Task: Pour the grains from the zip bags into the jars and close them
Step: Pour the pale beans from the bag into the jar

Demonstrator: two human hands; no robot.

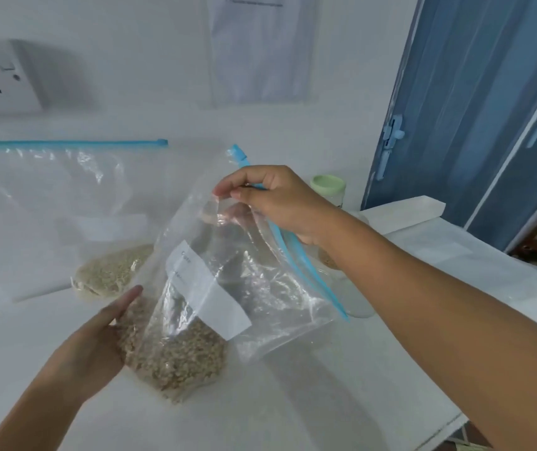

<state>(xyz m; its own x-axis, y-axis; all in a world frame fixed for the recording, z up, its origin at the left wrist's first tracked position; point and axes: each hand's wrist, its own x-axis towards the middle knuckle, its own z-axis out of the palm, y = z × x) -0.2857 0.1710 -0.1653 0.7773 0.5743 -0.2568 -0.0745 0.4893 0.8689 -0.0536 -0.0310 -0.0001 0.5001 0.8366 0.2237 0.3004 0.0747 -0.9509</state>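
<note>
Two clear zip bags of tan grains on a white worktop: nearer zip bag (pixel 228 301) held up near the middle, top edge with blue zip strip (pixel 296 258) pinched between thumb and curled fingers of right hand (pixel 280 203), grain-filled bottom steadied by straight fingers of left hand (pixel 98 336). Second zip bag (pixel 65 203) propped against the wall at the worktop's back left edge, grains at its lower corner. Green-lidded jar (pixel 329 188) behind the right hand, toward the back right corner.

Glossy, crinkled clear plastic zip bag (pixel 244 281) with matt paper label (pixel 207 288); smooth matt white table (pixel 260 402).
</note>
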